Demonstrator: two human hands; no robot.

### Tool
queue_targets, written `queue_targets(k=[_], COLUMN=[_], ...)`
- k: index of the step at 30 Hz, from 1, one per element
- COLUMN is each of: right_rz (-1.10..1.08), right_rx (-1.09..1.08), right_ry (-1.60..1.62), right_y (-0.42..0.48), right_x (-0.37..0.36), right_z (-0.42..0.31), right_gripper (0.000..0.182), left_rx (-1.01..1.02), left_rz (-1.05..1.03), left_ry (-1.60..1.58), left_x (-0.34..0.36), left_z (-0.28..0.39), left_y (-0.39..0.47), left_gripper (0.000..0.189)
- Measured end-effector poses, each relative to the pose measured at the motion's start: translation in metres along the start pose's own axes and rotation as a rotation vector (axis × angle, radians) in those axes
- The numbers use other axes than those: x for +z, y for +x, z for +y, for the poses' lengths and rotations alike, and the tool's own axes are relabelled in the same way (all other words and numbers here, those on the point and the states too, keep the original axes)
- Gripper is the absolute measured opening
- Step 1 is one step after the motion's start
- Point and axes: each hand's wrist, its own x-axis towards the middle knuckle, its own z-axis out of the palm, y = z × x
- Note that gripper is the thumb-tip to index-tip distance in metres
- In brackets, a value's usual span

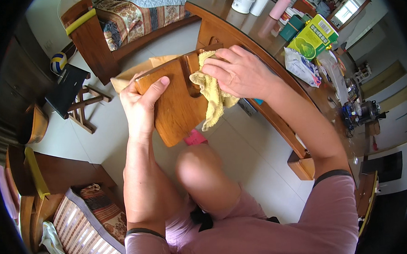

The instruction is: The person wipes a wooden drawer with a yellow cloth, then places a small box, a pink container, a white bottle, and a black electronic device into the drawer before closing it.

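A wooden drawer [180, 104] is held up in front of me, its varnished front panel turned towards me. A recessed cutout sits at the upper part of that panel. My left hand [143, 97] grips the drawer's left end, thumb on the front face and the other fingers behind. In my right hand [243, 71] is a yellow terry cloth [213, 99], bunched against the panel beside the cutout. Part of the cloth hangs down over the panel's right side, hiding it. The pale inner boards of the drawer [162, 61] show behind the front panel.
A glass-topped wooden table [223, 14] curves along the right, bearing a white jar [244, 1], a pink bottle [280, 7] and a green box [312, 36]. A folding stool [72, 90] and a ball [59, 62] are at left. A cushioned wooden seat [100, 208] is lower left.
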Motion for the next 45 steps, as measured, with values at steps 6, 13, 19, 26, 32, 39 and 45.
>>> queue_targets(k=[6, 13, 19, 26, 32, 39, 45], right_rz=[-0.171, -0.142, 0.023, 0.158, -0.004, -0.176, -0.093], right_rx=[0.004, 0.435, 0.821, 0.994, 0.407, 0.06, 0.605], right_ry=[0.329, 0.731, 1.325, 1.873, 0.53, -0.081, 0.812], right_y=[-0.023, -0.043, -0.037, -0.017, -0.043, -0.036, -0.024], right_x=[0.008, 0.02, 0.024, 0.01, 0.026, 0.024, 0.011], right_z=[-0.02, -0.074, -0.115, -0.121, -0.091, -0.042, -0.09], right_gripper=[0.044, 0.051, 0.052, 0.047, 0.028, 0.02, 0.013], left_rx=[0.034, -0.007, -0.028, -0.01, 0.062, -0.049, 0.01], left_rz=[-0.088, -0.069, -0.005, 0.043, -0.012, 0.035, 0.026], left_ry=[0.07, 0.118, 0.131, 0.026, 0.158, 0.013, 0.086], left_x=[0.005, 0.005, 0.006, 0.006, 0.005, 0.009, 0.012], left_z=[-0.006, -0.013, -0.019, -0.012, -0.02, -0.01, -0.018], left_y=[-0.003, -0.003, -0.002, -0.004, -0.003, -0.001, -0.002], left_gripper=[0.024, 0.024, 0.022, 0.023, 0.022, 0.029, 0.021])
